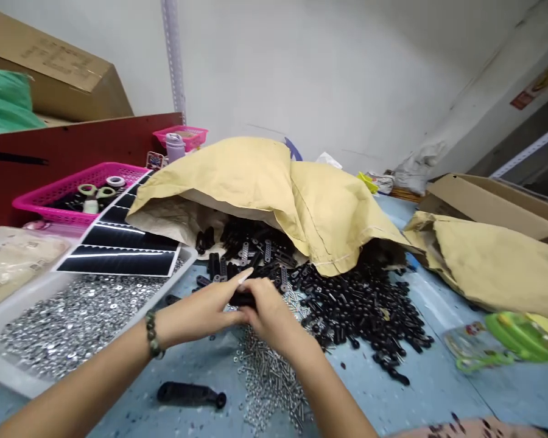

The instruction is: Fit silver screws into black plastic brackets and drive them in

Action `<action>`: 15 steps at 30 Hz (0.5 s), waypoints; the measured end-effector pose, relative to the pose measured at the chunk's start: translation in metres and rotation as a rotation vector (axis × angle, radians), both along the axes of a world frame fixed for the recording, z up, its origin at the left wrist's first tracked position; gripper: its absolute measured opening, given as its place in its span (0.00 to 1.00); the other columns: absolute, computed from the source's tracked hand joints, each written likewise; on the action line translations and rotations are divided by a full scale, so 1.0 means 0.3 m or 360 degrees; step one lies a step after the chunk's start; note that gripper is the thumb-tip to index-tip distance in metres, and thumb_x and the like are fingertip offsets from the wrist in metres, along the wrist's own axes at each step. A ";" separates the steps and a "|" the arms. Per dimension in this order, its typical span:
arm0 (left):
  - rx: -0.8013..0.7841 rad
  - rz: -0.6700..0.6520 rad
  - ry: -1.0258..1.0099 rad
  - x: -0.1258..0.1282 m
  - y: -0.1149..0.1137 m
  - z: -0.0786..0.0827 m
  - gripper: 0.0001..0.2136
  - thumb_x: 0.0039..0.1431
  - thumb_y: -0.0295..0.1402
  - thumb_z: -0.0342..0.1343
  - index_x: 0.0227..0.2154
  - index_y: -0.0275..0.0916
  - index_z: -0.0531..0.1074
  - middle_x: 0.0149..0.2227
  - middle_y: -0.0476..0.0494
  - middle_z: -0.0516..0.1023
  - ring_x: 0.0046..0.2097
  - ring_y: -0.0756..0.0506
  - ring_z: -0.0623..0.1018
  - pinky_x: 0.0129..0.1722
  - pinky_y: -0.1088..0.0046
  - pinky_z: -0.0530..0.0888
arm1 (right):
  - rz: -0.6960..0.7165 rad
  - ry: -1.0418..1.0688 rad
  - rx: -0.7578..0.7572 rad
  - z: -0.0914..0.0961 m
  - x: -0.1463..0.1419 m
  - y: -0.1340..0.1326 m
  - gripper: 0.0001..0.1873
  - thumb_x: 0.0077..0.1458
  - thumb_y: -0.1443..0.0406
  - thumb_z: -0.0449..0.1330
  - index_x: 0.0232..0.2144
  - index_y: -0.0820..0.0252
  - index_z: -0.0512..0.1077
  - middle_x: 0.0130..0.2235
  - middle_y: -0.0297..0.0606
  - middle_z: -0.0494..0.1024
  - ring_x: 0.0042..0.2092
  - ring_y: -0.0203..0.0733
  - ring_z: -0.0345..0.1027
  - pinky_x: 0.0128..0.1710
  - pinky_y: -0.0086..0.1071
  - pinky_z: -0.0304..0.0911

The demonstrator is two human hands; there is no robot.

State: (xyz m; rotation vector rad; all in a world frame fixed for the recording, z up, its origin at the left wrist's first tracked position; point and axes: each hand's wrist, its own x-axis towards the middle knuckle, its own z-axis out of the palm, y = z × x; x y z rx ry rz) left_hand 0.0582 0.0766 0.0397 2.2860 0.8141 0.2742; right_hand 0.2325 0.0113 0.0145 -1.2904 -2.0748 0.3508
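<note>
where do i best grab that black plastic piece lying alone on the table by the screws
Probably pinch the black plastic piece around its middle, from above: it lies flat on the blue table, apart from the screw pile, and the shaft looks even, with a round knob at its right end.

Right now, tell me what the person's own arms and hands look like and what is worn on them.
The left forearm and right forearm are bare, with no sleeves. A bracelet of round dark beads circles the left wrist; nothing shows on the right wrist. The left hand and right hand wear no gloves, and no rings show.
</note>
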 end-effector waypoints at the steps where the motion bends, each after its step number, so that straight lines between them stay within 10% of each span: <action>1: -0.0118 -0.0087 0.0031 -0.008 -0.015 0.011 0.31 0.56 0.39 0.54 0.62 0.44 0.53 0.57 0.40 0.69 0.56 0.39 0.70 0.54 0.61 0.66 | 0.0068 -0.0003 -0.0046 0.009 0.011 -0.034 0.24 0.52 0.75 0.56 0.51 0.56 0.62 0.46 0.40 0.70 0.48 0.43 0.63 0.48 0.37 0.64; 7: -0.0549 0.0118 0.0033 -0.065 -0.087 -0.019 0.11 0.59 0.38 0.46 0.37 0.41 0.71 0.32 0.46 0.78 0.35 0.42 0.78 0.36 0.67 0.71 | -0.0982 -0.0334 -0.0129 -0.052 0.297 -0.107 0.13 0.57 0.72 0.51 0.43 0.59 0.69 0.41 0.43 0.72 0.43 0.46 0.67 0.43 0.39 0.63; 15: -0.1052 0.0435 -0.0564 -0.105 -0.160 -0.074 0.11 0.59 0.39 0.44 0.33 0.39 0.68 0.37 0.43 0.75 0.36 0.45 0.74 0.44 0.63 0.71 | -0.0882 -0.0440 -0.0132 -0.155 0.370 -0.046 0.12 0.49 0.75 0.55 0.23 0.55 0.71 0.33 0.41 0.74 0.35 0.46 0.66 0.35 0.35 0.61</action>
